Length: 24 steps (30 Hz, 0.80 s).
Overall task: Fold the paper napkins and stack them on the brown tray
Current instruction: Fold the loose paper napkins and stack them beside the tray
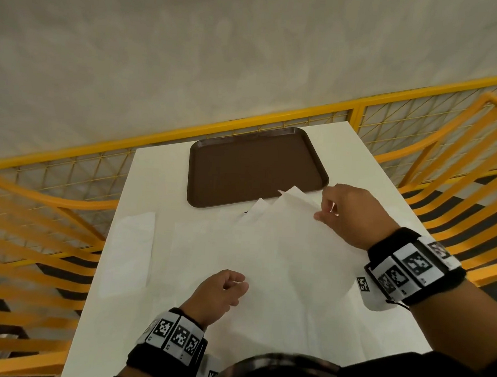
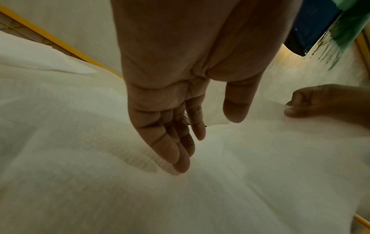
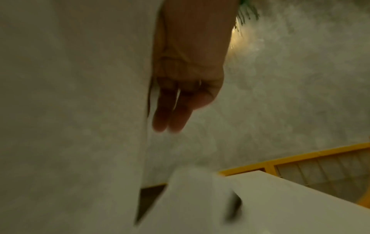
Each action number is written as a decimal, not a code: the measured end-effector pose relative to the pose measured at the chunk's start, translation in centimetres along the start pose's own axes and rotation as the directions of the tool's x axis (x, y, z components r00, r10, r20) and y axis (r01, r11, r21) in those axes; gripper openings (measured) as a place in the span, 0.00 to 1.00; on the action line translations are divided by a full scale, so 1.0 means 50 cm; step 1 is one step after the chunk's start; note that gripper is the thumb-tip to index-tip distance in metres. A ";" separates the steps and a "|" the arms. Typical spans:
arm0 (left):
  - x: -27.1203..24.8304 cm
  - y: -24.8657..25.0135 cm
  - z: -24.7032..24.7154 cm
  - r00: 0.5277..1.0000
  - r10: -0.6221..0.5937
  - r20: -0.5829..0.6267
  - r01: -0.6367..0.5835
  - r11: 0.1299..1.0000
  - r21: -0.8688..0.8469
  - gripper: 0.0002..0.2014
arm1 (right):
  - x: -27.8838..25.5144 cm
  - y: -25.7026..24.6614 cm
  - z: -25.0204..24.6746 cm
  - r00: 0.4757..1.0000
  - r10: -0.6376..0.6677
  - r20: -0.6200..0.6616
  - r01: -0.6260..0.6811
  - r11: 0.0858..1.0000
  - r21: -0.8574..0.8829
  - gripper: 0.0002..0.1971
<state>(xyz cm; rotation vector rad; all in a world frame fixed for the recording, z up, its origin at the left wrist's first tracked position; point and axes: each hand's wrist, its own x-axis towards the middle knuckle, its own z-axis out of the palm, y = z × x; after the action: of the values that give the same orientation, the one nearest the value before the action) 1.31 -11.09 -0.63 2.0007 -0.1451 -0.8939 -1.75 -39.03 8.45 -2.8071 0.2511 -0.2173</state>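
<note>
An empty brown tray (image 1: pixel 257 165) lies at the far end of the white table (image 1: pixel 385 195). Several unfolded white paper napkins (image 1: pixel 266 261) lie overlapping in front of it. My right hand (image 1: pixel 322 213) pinches the far right corner of the top napkin and holds it raised near the tray's front right corner. In the right wrist view that lifted napkin (image 3: pixel 70 110) hides the thumb, and the fingers (image 3: pixel 170 117) lie behind the paper. My left hand (image 1: pixel 233 282) rests on the napkin's near left part, its straight fingertips (image 2: pixel 182 166) touching the paper.
Another white napkin (image 1: pixel 131 254) lies flat at the table's left edge. Yellow slatted chairs (image 1: pixel 37 235) (image 1: pixel 458 170) stand on both sides of the table. A yellow mesh railing (image 1: pixel 244 127) runs behind the far edge, with a pale wall beyond it.
</note>
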 end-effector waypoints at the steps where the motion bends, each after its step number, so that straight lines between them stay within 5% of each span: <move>1: -0.001 0.003 0.000 1.000 0.013 0.014 -0.013 1.000 -0.002 0.10 | -0.001 -0.005 -0.015 1.000 0.012 0.026 -0.016 0.991 0.135 0.11; 4: -0.002 0.019 0.002 0.995 0.045 0.085 -0.043 0.999 -0.022 0.15 | -0.002 -0.028 -0.056 0.991 0.008 0.134 -0.064 0.907 0.415 0.14; 9: -0.006 0.055 0.006 0.968 0.098 0.231 -0.019 0.947 -0.322 0.42 | -0.009 -0.059 -0.096 0.960 -0.011 0.279 -0.234 0.511 0.827 0.20; 13: -0.028 0.092 -0.005 0.929 0.243 0.280 0.039 0.688 -0.724 0.46 | -0.013 -0.060 -0.095 0.946 -0.002 0.323 -0.308 0.298 0.903 0.06; 16: -0.031 0.107 -0.021 0.926 0.331 0.180 -0.068 0.618 -0.783 0.47 | -0.019 -0.055 -0.077 0.939 0.050 0.340 -0.336 0.333 0.881 0.10; 20: -0.034 0.121 -0.053 0.916 0.395 -0.075 -0.340 0.661 -0.669 0.36 | -0.034 -0.037 -0.046 0.928 0.112 0.356 -0.372 0.359 0.856 0.08; 24: -0.047 0.127 -0.076 0.879 0.444 -0.174 -0.459 0.690 -0.560 0.35 | -0.054 -0.036 -0.025 0.921 0.080 0.382 -0.385 0.347 0.855 0.13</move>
<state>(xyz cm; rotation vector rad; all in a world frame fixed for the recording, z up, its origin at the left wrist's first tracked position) 3.52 -11.13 6.78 1.2971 -0.2971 -0.4999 -4.34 -37.16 9.86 -1.5743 0.3314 0.1070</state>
